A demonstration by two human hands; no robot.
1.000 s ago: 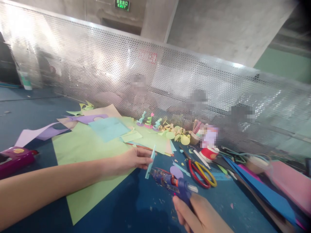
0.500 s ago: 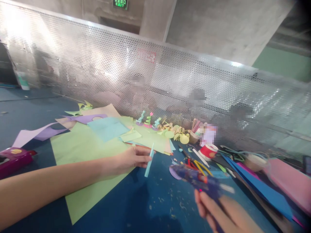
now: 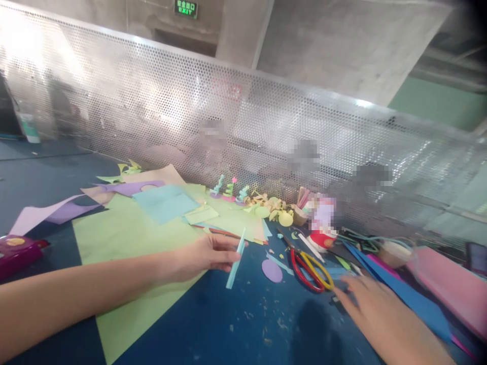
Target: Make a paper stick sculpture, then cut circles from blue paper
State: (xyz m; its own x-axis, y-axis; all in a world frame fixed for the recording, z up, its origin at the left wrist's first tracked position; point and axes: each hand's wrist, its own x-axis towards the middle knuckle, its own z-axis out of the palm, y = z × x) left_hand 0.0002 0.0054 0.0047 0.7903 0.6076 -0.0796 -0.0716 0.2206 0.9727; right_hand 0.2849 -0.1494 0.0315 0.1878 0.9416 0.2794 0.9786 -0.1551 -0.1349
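My left hand [image 3: 218, 253] pinches a narrow light blue paper strip [image 3: 236, 261] that stands tilted over the blue tabletop. My right hand [image 3: 375, 304] is spread with nothing visible in its fingers, slightly blurred. Its fingertips are beside the handles of scissors [image 3: 310, 271], which have red and yellow loops; whether they touch is unclear. Between the hands lies a purple paper disc [image 3: 272, 270]. Under my left forearm is a large light green sheet [image 3: 125, 238]. Small spiral paper trees [image 3: 229, 188] stand farther back.
A perforated metal screen [image 3: 160, 101] closes off the far side, with blurred people behind it. A magenta tool [image 3: 21, 256] sits at the left. To the right are a red and white cup [image 3: 321, 241], a blue sheet [image 3: 414, 299] and a pink sheet [image 3: 452, 284]. Paper scraps dot the table.
The glue gun that was in my right hand is no longer seen; that hand is now spread out farther right. My left hand keeps the blue strip in nearly the same place.
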